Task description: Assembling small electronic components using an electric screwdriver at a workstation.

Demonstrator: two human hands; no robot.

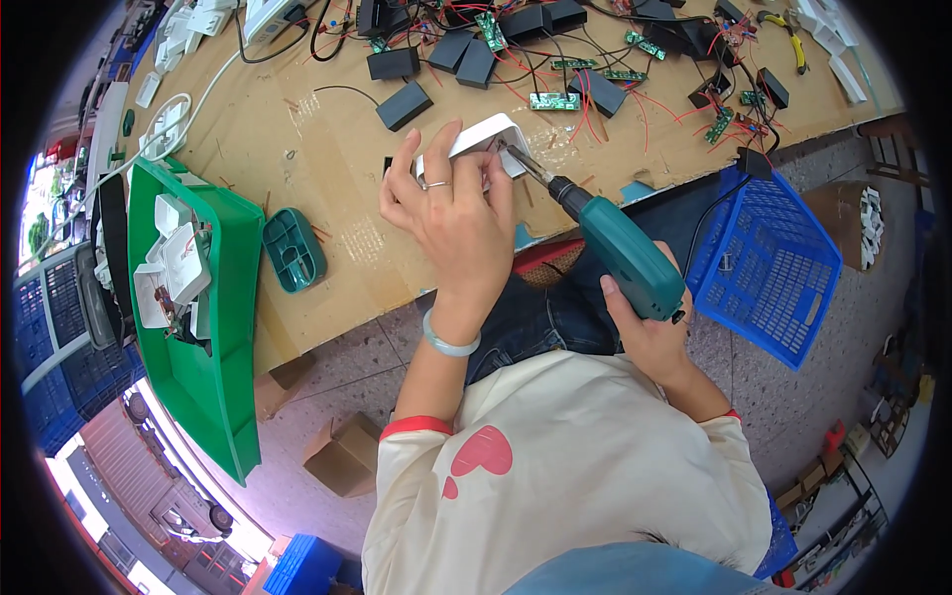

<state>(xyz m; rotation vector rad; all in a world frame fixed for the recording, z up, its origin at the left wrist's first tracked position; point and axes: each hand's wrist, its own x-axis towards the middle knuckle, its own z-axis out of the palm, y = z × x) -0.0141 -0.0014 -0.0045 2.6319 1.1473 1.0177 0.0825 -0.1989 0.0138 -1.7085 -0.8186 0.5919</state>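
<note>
The left hand (458,213) is clamped on a white plastic housing (483,144), holding it tilted just above the near edge of the plywood workbench (327,149); the fingers (437,149) curl over the housing's near side, so most of the shell shows beyond the knuckles, toward the bench. A pale bangle sits on that wrist and a ring on one finger. The right hand (645,317) is closed around the grip of a teal electric screwdriver (620,253), held over the lap, with its bit (521,162) slanting up and to the left until the tip touches the housing's open right side, just beside the left fingertips. On the bench to the left lies a small teal plastic part (294,250), well apart from the hands, and beyond it a green tray (223,327) holds several more white housings (174,273). Farther back, black plastic boxes (404,104) and green circuit boards (553,100) with red wires are scattered across the bench. A blue mesh basket (769,263) stands to the right of the screwdriver, near the right hand.
</note>
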